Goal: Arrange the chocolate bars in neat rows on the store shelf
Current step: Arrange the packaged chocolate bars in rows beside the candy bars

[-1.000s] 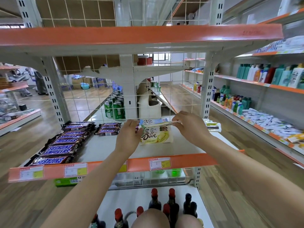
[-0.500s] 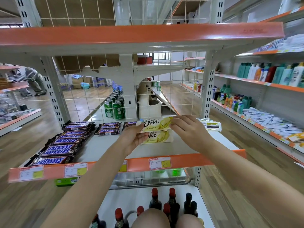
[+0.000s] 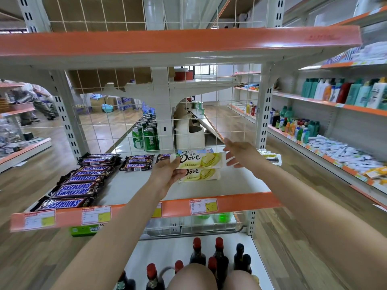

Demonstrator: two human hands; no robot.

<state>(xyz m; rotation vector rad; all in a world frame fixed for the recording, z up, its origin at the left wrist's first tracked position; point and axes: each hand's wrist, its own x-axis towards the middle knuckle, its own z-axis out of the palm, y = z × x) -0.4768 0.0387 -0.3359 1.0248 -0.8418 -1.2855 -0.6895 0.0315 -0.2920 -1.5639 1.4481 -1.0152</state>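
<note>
My left hand (image 3: pixel 167 174) grips the left end of a pale yellow Dove chocolate bar (image 3: pixel 201 160) and holds it just above the grey shelf (image 3: pixel 134 185). A second Dove bar (image 3: pixel 200 174) lies flat on the shelf right beneath it. My right hand (image 3: pixel 240 156) hovers at the held bar's right end with fingers spread, apart from it or barely touching. Dark Snickers bars (image 3: pixel 75 190) lie in a neat column along the shelf's left side, and a short stack of Snickers bars (image 3: pixel 138 163) sits near the back.
A wire grid (image 3: pixel 117 126) closes the back of the shelf. More packets (image 3: pixel 272 159) lie at the back right corner. An orange price rail (image 3: pixel 146 210) fronts the shelf, with dark bottles (image 3: pixel 217 256) below. Green cans (image 3: pixel 146 137) stand behind the grid.
The held Dove bar turned from edge-on to face-up over the lying bar. My right hand let go of its right end and opened. My left hand keeps its grip.
</note>
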